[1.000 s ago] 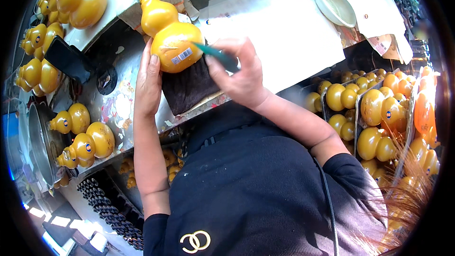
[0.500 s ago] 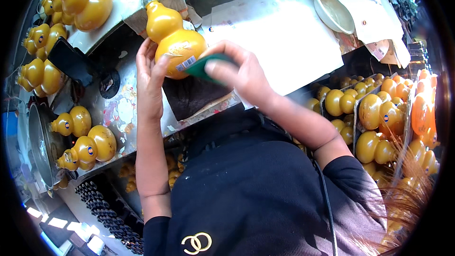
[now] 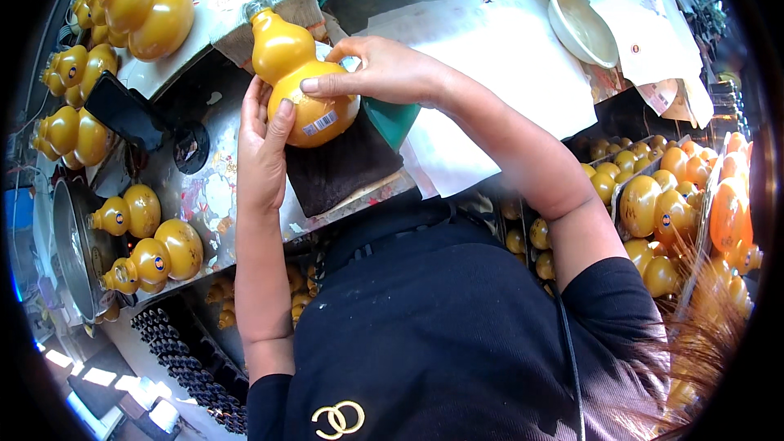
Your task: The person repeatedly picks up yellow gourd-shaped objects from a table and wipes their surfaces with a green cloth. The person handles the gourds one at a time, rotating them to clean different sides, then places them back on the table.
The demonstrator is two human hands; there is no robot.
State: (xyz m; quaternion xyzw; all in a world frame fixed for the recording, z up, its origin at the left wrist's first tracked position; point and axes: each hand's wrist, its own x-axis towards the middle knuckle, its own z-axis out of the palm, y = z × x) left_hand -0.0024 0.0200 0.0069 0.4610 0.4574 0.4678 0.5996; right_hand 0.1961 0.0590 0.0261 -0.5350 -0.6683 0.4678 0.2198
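A glossy yellow gourd-shaped bottle (image 3: 296, 59) lies tilted on the work table, its narrow neck pointing away from me against a grey padded block (image 3: 282, 2). A barcode label is stuck on its wide lower bulb. My left hand (image 3: 268, 135) grips that bulb from the left, thumb on the near side. From the right, my right hand (image 3: 380, 73) presses its thumb on top of the same bulb, fingers curled behind. A flat green scraper-like piece (image 3: 394, 124) sticks out beneath my right hand; whether some fingers hold it is hidden. A dark cloth (image 3: 339, 171) lies under the bottle.
White paper sheets (image 3: 490, 73) cover the table to the right, with a white oval bowl (image 3: 584, 24) beyond. More gourd bottles (image 3: 163, 249) stand at the left beside a round metal pan (image 3: 72, 253) and a black phone-like object (image 3: 122, 110). Boxed gourd bottles (image 3: 645, 204) fill the right side.
My right hand has moved up from the label onto the bottle's bulb. The green piece no longer presses on the label and now hangs under the hand. My left hand still holds the bottle.
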